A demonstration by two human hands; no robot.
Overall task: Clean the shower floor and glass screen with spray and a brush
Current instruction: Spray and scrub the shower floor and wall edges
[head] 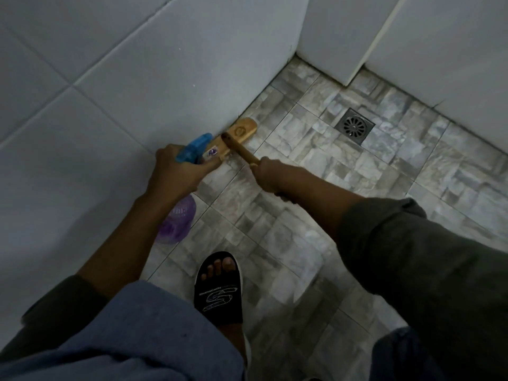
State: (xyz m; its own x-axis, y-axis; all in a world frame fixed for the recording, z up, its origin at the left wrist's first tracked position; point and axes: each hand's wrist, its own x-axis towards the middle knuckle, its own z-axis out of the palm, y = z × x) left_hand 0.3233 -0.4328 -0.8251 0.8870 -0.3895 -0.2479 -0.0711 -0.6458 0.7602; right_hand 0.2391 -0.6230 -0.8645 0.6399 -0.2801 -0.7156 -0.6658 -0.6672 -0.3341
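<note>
**Brush (239, 132) at the Wall-to-Floor Joint, Spray Bottle (178, 221) Alongside**

1. Brush position. The brush had a wooden block head and a round wooden handle. The head lay on the shower floor (302, 215), its long side against the foot of the left wall (110, 92). It sat a short way out from the back corner. A small label (211, 153) showed on the end of the head nearer the person. The bristles could not be seen from the head view.

2. Right grip (270, 174). The right grip was clenched round the brush handle. A short length of bare handle ran from it up to the head. The forearm came in from the lower right, with a dark sleeve (412, 257) pushed up above it.

3. Left grip (176, 171). The left grip grasped the spray bottle at its neck. The blue trigger head (193, 148) projected past the knuckles and overlapped the near end of the brush head. Whether the two touched could not be told. The purple bottle body hung below the wrist, close to the wall. Whether a finger lay on the trigger could not be told.

4. Surroundings. The floor was laid with grey stone-pattern tiles. A square metal drain (354, 126) sat in it, well apart from the brush, near the back wall. One foot in a black slide sandal (220, 292) stood on the floor behind both grips. A blue denim leg (137, 339) filled the lower left of the view.
</note>
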